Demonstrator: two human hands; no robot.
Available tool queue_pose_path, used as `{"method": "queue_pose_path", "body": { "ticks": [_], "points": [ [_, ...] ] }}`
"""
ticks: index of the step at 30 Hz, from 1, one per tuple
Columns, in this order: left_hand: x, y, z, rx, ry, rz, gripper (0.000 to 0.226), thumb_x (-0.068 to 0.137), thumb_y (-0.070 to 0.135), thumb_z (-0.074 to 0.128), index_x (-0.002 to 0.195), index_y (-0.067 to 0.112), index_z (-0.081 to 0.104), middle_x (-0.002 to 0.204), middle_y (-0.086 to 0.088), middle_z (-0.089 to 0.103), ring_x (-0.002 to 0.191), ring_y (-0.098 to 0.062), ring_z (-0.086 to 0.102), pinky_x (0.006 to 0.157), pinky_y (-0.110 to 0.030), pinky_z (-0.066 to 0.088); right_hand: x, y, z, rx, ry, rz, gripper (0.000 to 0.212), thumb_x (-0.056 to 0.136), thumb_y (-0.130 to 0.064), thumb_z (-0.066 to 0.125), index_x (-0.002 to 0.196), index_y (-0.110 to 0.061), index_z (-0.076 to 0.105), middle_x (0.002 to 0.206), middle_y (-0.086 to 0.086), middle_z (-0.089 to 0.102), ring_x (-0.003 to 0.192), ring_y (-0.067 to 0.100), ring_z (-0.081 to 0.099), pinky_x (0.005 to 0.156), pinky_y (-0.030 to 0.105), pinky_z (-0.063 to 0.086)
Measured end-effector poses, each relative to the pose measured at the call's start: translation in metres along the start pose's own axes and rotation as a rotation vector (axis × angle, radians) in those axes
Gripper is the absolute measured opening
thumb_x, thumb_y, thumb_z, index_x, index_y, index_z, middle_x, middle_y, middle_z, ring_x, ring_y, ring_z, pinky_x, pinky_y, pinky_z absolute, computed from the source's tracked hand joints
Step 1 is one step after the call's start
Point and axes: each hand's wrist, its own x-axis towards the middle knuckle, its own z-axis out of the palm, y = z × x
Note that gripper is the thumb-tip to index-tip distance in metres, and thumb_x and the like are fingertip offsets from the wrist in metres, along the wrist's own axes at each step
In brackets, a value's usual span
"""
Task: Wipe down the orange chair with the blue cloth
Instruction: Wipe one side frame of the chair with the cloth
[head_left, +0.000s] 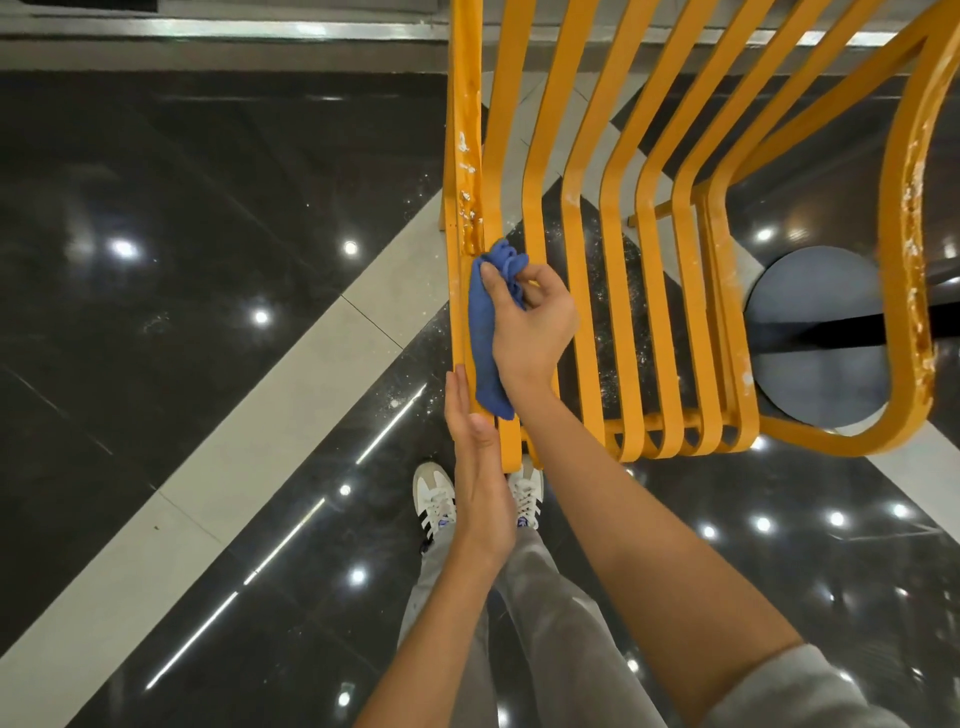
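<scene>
Right hand (530, 322) grips crumpled blue cloth (485, 332) on white-flecked orange chair (613, 218); left hand (475, 467) flat.

Orange chair (649, 270): slatted, open gaps between slats show the floor (208, 208) through. Leftmost gap blocked by right hand (530, 322) and blue cloth (485, 332). Left hand (475, 467) lies against the outer left rail's near end. Floor left of chair: open. Round grey base (815, 332) fills the loop of the right frame.
</scene>
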Motion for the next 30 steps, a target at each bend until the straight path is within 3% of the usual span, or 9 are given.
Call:
{"method": "queue_pose_path", "body": {
  "ticks": [4, 8, 12, 15, 18, 22, 24, 28, 30],
  "points": [
    [0.000, 0.004, 0.000, -0.001, 0.001, -0.029, 0.110, 0.061, 0.098, 0.027, 0.153, 0.042, 0.007, 0.140, 0.052, 0.015, 0.131, 0.027, 0.017, 0.117, -0.045, 0.020, -0.004, -0.002, 0.003, -0.041, -0.074, -0.031, 0.028, 0.081, -0.019, 0.082, 0.087, -0.001, 0.062, 0.077, 0.009, 0.067, 0.066, 0.013, 0.063, 0.059, 0.020, 0.050],
    [0.001, 0.004, 0.001, 0.024, 0.011, 0.000, 0.108, 0.064, 0.097, 0.025, 0.154, 0.039, 0.008, 0.147, 0.043, 0.014, 0.133, 0.025, 0.017, 0.115, -0.033, 0.020, 0.021, 0.000, 0.007, -0.012, 0.030, 0.066, 0.026, 0.083, -0.019, 0.079, 0.082, -0.007, 0.056, 0.060, 0.003, 0.058, 0.047, -0.001, 0.047, 0.048, 0.011, 0.035],
    [0.001, 0.002, 0.000, 0.007, 0.029, 0.027, 0.108, 0.068, 0.094, 0.028, 0.155, 0.034, 0.009, 0.154, 0.033, 0.016, 0.137, 0.020, 0.019, 0.112, -0.018, 0.024, -0.004, 0.010, -0.009, 0.066, -0.034, 0.168, 0.030, 0.082, -0.022, 0.081, 0.083, -0.006, 0.056, 0.062, 0.008, 0.057, 0.054, 0.009, 0.049, 0.051, 0.021, 0.040],
    [0.002, 0.003, 0.000, -0.023, 0.018, 0.031, 0.104, 0.070, 0.092, 0.031, 0.153, 0.034, 0.009, 0.157, 0.026, 0.016, 0.140, 0.014, 0.018, 0.111, -0.008, 0.025, -0.009, -0.001, -0.005, 0.074, -0.044, 0.149, 0.026, 0.078, -0.013, 0.084, 0.081, -0.006, 0.059, 0.068, 0.005, 0.064, 0.058, 0.002, 0.057, 0.056, 0.014, 0.046],
    [0.002, 0.003, -0.002, -0.016, 0.014, 0.032, 0.103, 0.069, 0.093, 0.032, 0.152, 0.036, 0.008, 0.156, 0.027, 0.016, 0.139, 0.015, 0.020, 0.108, -0.006, 0.028, -0.014, -0.009, -0.005, 0.078, -0.095, 0.104, 0.016, 0.084, -0.013, 0.079, 0.092, -0.003, 0.068, 0.082, 0.007, 0.071, 0.073, 0.007, 0.065, 0.066, 0.018, 0.051],
    [-0.001, 0.005, -0.003, -0.059, -0.016, 0.036, 0.104, 0.069, 0.092, 0.034, 0.153, 0.037, 0.007, 0.155, 0.028, 0.017, 0.136, 0.016, 0.026, 0.103, -0.009, 0.037, -0.049, 0.006, -0.024, 0.032, -0.240, 0.108, 0.018, 0.093, -0.022, 0.069, 0.092, -0.004, 0.067, 0.074, 0.013, 0.061, 0.063, 0.016, 0.049, 0.059, 0.027, 0.043],
    [-0.001, 0.008, -0.004, -0.082, -0.024, 0.024, 0.104, 0.069, 0.092, 0.034, 0.153, 0.037, 0.010, 0.155, 0.027, 0.020, 0.134, 0.017, 0.029, 0.096, -0.007, 0.041, -0.057, 0.010, -0.024, 0.041, -0.275, 0.139, 0.019, 0.094, -0.025, 0.068, 0.103, -0.009, 0.067, 0.086, 0.013, 0.065, 0.073, 0.023, 0.057, 0.067, 0.034, 0.050],
    [0.000, 0.009, -0.006, -0.033, 0.002, 0.030, 0.100, 0.067, 0.094, 0.028, 0.150, 0.040, 0.013, 0.145, 0.038, 0.023, 0.128, 0.027, 0.026, 0.094, 0.001, 0.033, -0.031, 0.004, -0.005, 0.083, -0.244, 0.109, 0.023, 0.094, -0.023, 0.068, 0.111, -0.008, 0.068, 0.091, 0.011, 0.070, 0.082, 0.020, 0.065, 0.074, 0.034, 0.054],
    [0.001, 0.007, -0.006, -0.020, 0.005, 0.026, 0.097, 0.066, 0.096, 0.025, 0.148, 0.044, 0.014, 0.144, 0.042, 0.022, 0.131, 0.025, 0.022, 0.099, -0.002, 0.028, -0.007, -0.005, 0.010, 0.066, -0.221, 0.086, 0.024, 0.093, -0.023, 0.069, 0.110, -0.006, 0.069, 0.090, 0.009, 0.071, 0.083, 0.018, 0.067, 0.074, 0.031, 0.055]
  ]
}}
